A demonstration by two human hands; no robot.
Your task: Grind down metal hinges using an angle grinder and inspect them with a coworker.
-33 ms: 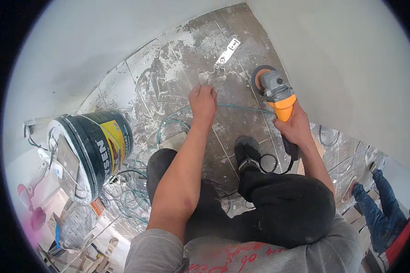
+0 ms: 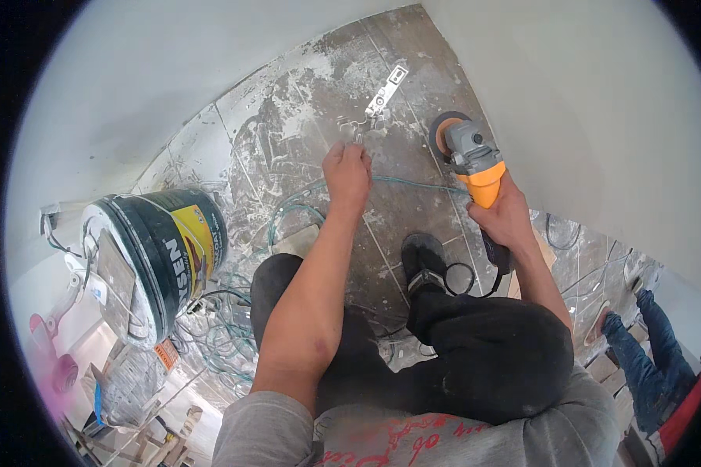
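My left hand (image 2: 348,175) is closed in a pinch on the near end of a thin metal bracket (image 2: 382,100). This bright, flat piece has a slot and a round hole toward its far end, and its near end looks bent. My fingertips hide part of it. On the right, my right hand (image 2: 502,214) is wrapped round the yellow and grey body of an angle grinder (image 2: 479,159). Its brown disc (image 2: 445,138) points toward the far left, a short way from the bracket. Whether the disc turns I cannot tell.
At left a dark green bucket (image 2: 152,261) lies on its side, with a trowel-like plate (image 2: 117,284) by its lid. Green cable (image 2: 288,210) loops over the stained tile floor (image 2: 288,109). Walls meet beyond. Another person's legs (image 2: 646,350) are at lower right.
The bracket has turned slightly in my left fingers, and its near end shows at a different angle. My right hand and the angle grinder stay in place.
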